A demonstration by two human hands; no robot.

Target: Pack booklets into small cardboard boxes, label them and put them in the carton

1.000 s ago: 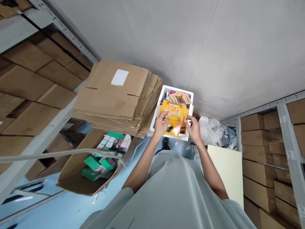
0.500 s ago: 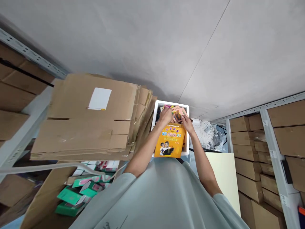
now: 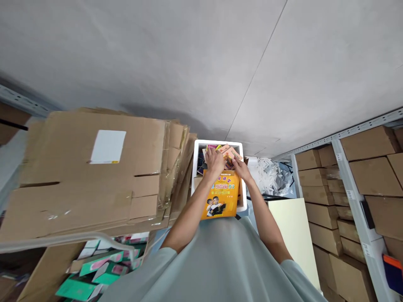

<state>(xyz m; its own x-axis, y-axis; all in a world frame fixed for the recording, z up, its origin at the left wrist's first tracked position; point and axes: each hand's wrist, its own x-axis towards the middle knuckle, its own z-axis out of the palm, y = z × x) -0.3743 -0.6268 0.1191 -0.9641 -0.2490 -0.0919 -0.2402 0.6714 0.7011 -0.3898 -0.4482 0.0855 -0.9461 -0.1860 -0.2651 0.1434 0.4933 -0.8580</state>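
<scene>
A white foam box [image 3: 195, 161] stands against the wall, holding small, colourful booklets. My left hand [image 3: 214, 161] is over its left half, fingers apart and resting among the booklets; its fingertips are partly hidden. My right hand [image 3: 241, 168] pinches the lower edge of a pink picture booklet [image 3: 233, 153] at the right side of the box. Another pink booklet lies partly under it. A larger orange book [image 3: 220, 199] with Chinese lettering and a picture of two figures lies across the near part of the box, below both hands.
Flattened cardboard boxes [image 3: 94, 184] lean in a thick stack on the left. Below them, a carton holds green-and-white packets [image 3: 108, 272]. Shredded white paper [image 3: 273, 176] and a cream board [image 3: 291, 230] are on the right, beside shelves of brown cartons [image 3: 317, 195].
My view has shifted, with the box now slightly lower and further left. My left hand has moved off the pink booklet, fingers apart; my right hand keeps its pinch.
</scene>
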